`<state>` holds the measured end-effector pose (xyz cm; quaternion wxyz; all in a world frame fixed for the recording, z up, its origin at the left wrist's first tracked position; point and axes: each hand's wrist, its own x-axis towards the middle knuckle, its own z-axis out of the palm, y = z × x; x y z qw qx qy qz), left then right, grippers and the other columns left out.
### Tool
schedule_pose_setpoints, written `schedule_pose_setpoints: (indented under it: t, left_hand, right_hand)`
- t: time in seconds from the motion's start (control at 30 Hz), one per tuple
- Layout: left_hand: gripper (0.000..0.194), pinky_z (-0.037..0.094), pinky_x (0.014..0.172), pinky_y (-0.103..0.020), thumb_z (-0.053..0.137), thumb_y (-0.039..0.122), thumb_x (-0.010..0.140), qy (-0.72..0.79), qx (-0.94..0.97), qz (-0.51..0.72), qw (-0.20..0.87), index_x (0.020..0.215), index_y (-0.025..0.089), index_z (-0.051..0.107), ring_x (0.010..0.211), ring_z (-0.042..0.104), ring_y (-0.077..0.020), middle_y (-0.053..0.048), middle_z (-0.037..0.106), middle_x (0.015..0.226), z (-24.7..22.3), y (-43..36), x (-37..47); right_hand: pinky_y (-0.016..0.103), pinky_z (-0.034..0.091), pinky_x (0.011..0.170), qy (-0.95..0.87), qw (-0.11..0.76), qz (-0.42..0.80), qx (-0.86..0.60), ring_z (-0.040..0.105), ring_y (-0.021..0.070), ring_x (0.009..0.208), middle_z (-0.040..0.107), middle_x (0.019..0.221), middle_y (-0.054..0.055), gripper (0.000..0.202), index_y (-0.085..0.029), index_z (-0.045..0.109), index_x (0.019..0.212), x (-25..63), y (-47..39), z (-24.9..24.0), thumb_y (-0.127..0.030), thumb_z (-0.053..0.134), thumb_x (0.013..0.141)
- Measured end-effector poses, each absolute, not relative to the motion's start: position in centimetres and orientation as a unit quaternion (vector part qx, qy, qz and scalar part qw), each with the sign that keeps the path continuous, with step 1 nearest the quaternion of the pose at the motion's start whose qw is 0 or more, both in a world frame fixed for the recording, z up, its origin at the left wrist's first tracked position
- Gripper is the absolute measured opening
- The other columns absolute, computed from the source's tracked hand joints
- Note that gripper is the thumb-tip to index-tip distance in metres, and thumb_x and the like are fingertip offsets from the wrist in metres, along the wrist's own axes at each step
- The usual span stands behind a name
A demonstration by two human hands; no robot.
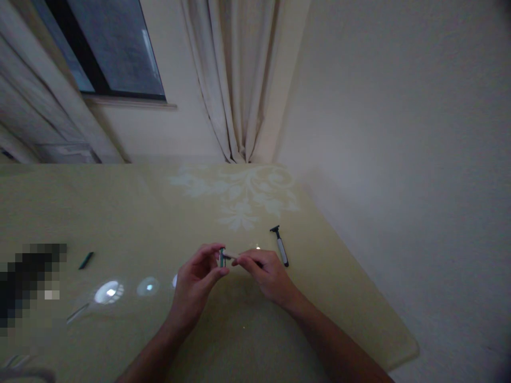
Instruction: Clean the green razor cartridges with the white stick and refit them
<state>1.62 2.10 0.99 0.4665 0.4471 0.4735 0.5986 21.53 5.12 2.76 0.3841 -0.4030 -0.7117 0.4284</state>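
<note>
Above the table, my left hand (195, 271) is closed, thumb and fingers gripping the two ends of a green razor head (222, 257). The fingers of my right hand (267, 271) pinch the razor handle (230, 257), which meets the back of that head; most of the handle is hidden in the hand. Whether head and handle are locked together I cannot tell. Just beyond my right hand lies a second razor (281, 246) with a grey and black handle, its head pointing away from me.
On the pale, glossy table (131, 213) a small dark green piece (85, 260) lies to the left. A pixelated dark patch covers the far left. The wall (379, 159) runs along the table's right edge, and a curtain (243, 80) hangs behind it.
</note>
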Motion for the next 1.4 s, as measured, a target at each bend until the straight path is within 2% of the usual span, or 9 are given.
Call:
schedule_pose_setpoints:
  t: [0.13,0.2,0.33,0.47,0.6,0.8,1.0,1.17,1.4]
  left_hand:
    - [0.039,0.051,0.068,-0.024,0.092,0.027,0.071,0.477,0.444,0.596,0.469,0.108,0.023,0.083,0.075,0.061,-0.0155,0.001,0.066,0.081,1.1,2.3,1.6]
    - [0.039,0.050,0.066,-0.023,0.092,0.027,0.071,0.481,0.448,0.589,0.470,0.109,0.023,0.082,0.071,0.058,-0.0146,0.002,0.063,0.076,1.2,2.4,1.6]
    - [0.039,0.048,0.064,-0.023,0.092,0.027,0.071,0.485,0.461,0.586,0.456,0.109,0.025,0.083,0.067,0.056,-0.0128,0.002,0.064,0.080,1.3,2.4,1.5]
    - [0.040,0.050,0.066,-0.024,0.092,0.027,0.072,0.475,0.462,0.583,0.469,0.111,0.026,0.082,0.070,0.059,-0.0141,0.001,0.066,0.083,1.2,2.2,1.6]
    - [0.041,0.051,0.067,-0.024,0.092,0.028,0.073,0.475,0.450,0.584,0.480,0.112,0.025,0.082,0.073,0.061,-0.0153,0.001,0.067,0.080,1.0,2.2,1.7]
    - [0.040,0.050,0.067,-0.023,0.092,0.028,0.073,0.472,0.454,0.581,0.483,0.112,0.024,0.082,0.072,0.060,-0.0143,0.001,0.066,0.080,1.1,2.2,1.6]
    - [0.041,0.050,0.068,-0.023,0.092,0.031,0.075,0.470,0.438,0.583,0.497,0.113,0.024,0.081,0.075,0.060,-0.0151,0.001,0.066,0.081,0.4,2.3,1.4]
    - [0.043,0.047,0.064,-0.022,0.092,0.031,0.076,0.459,0.453,0.572,0.506,0.116,0.024,0.078,0.069,0.058,-0.0140,0.002,0.064,0.077,0.3,2.3,1.4]
    - [0.040,0.046,0.063,-0.022,0.092,0.029,0.074,0.465,0.464,0.575,0.488,0.111,0.024,0.078,0.066,0.054,-0.0131,0.005,0.058,0.071,0.6,2.2,1.5]
  right_hand:
    - [0.029,0.039,0.068,-0.723,0.389,0.361,-0.442,0.058,0.0181,0.070,0.069,0.074,0.004,0.052,-0.017,0.082,0.086,21.9,5.2,2.8,-0.058,0.056,0.107]
    - [0.028,0.037,0.066,-0.714,0.397,0.342,-0.464,0.055,0.0170,0.067,0.065,0.071,0.003,0.052,-0.017,0.081,0.088,22.0,5.1,3.0,-0.057,0.054,0.108]
    - [0.027,0.036,0.063,-0.685,0.404,0.408,-0.449,0.051,0.0150,0.063,0.059,0.068,0.000,0.056,-0.017,0.082,0.097,21.6,4.4,3.3,-0.058,0.046,0.111]
    - [0.028,0.041,0.068,-0.692,0.402,0.437,-0.411,0.059,0.0167,0.069,0.068,0.075,0.003,0.052,-0.017,0.084,0.098,20.9,4.0,3.2,-0.056,0.050,0.110]
    - [0.029,0.043,0.071,-0.705,0.406,0.396,-0.426,0.063,0.0193,0.075,0.074,0.081,0.006,0.050,-0.017,0.084,0.094,21.1,4.4,3.2,-0.055,0.055,0.108]
    - [0.029,0.039,0.069,-0.740,0.403,0.352,-0.407,0.058,0.0173,0.071,0.068,0.076,0.003,0.043,-0.017,0.079,0.091,21.4,4.1,3.8,-0.048,0.056,0.110]
    - [0.029,0.035,0.066,-0.730,0.407,0.334,-0.436,0.051,0.0155,0.066,0.059,0.068,0.000,0.046,-0.017,0.073,0.078,21.4,4.4,3.4,-0.047,0.058,0.109]
    - [0.028,0.035,0.065,-0.739,0.387,0.379,-0.400,0.052,0.0148,0.066,0.062,0.071,0.000,0.042,-0.017,0.077,0.085,21.3,4.0,3.8,-0.047,0.059,0.108]
    - [0.028,0.031,0.061,-0.707,0.395,0.375,-0.451,0.046,0.0138,0.062,0.054,0.064,-0.002,0.044,-0.016,0.073,0.075,21.4,4.4,3.6,-0.045,0.061,0.106]
